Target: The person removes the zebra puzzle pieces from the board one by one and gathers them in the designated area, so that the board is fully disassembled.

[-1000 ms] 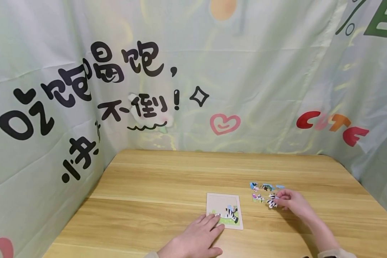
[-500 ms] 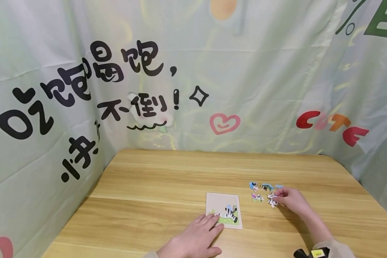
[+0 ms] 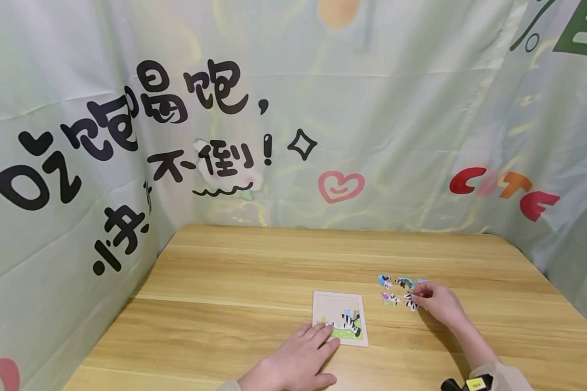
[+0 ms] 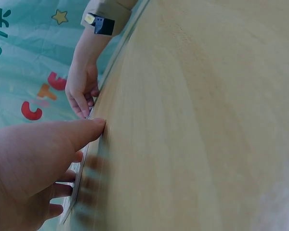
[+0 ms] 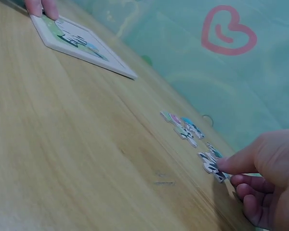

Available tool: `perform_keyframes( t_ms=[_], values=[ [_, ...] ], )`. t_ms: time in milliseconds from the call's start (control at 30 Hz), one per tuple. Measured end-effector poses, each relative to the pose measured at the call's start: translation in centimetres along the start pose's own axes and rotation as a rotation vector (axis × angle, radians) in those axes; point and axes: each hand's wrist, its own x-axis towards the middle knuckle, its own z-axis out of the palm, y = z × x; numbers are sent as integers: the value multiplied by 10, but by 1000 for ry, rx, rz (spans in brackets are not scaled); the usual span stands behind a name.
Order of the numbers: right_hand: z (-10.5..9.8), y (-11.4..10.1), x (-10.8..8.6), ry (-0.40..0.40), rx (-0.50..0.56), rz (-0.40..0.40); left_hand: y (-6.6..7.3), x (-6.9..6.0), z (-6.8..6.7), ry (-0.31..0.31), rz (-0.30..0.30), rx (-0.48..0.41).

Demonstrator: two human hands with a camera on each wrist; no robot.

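My left hand (image 3: 298, 355) lies with its fingers spread over the lower left corner of a pale puzzle board (image 3: 325, 304). A few joined pieces with zebra stripes and green grass (image 3: 350, 326) fill the board's lower right part. At the right, my right hand (image 3: 441, 304) pinches a black-and-white striped puzzle piece (image 3: 410, 302) at the table surface. In the right wrist view the thumb (image 5: 236, 162) lies on that striped piece (image 5: 211, 166), while the other fingers are curled behind. Part of the piece is hidden by the fingers.
Other loose puzzle pieces lie beside the held one: a blue-and-pink piece (image 3: 385, 281), a green-and-blue piece (image 3: 405, 282), a pink-and-green piece (image 3: 391, 299) and a light blue one (image 3: 423, 281), partly covered. A printed curtain (image 3: 396, 136) stands behind the wooden table (image 3: 235, 277).
The striped piece has turned in my right hand's fingers and shifted slightly away and left. My right forearm has swung a little left. My left hand and the board stay put.
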Motion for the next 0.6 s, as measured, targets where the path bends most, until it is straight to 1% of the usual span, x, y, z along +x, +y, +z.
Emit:
perform_keyframes(
  t_ms=[200, 400, 600],
  values=[
    [0, -3, -2, -23, -9, -14, 1, 0, 0, 8, -2, 23],
    [0, -4, -2, -31, -30, -24, 0, -1, 0, 5, 1, 18],
    [-1, -3, -3, -38, 2, -20, 0, -1, 1, 11, 4, 18]
  ],
)
